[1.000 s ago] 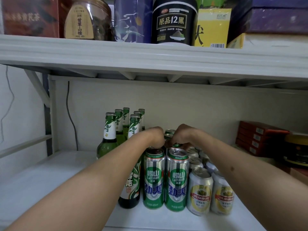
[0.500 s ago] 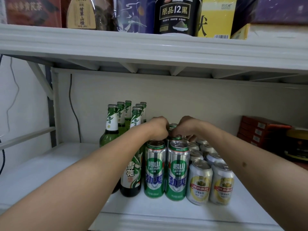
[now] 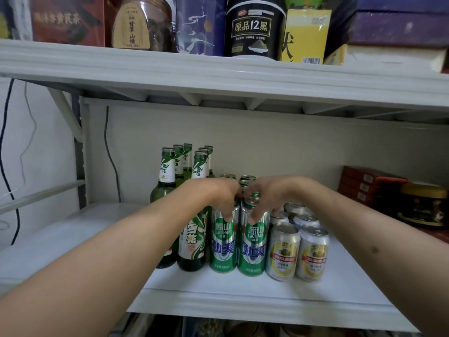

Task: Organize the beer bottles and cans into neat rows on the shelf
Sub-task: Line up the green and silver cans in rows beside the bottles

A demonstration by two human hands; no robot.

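The rear green cans (image 3: 247, 178) are largely hidden behind both hands, and the lower bottles are cut off by the left forearm. The white shelf (image 3: 243, 297) is set against a pale wall under an upper shelf (image 3: 218, 69) loaded with jars and boxes; red boxes (image 3: 369, 183) are stacked at the right. Green bottles (image 3: 167, 171) are ranked at the left, two tall green cans (image 3: 251, 249) stand in front, and silver-yellow cans (image 3: 284, 254) are lined just beside them. The left hand (image 3: 220, 195) is draped over one front can's top, the right hand (image 3: 269, 195) over the other's. Fingers are curled down the can sides, seemingly gripping.
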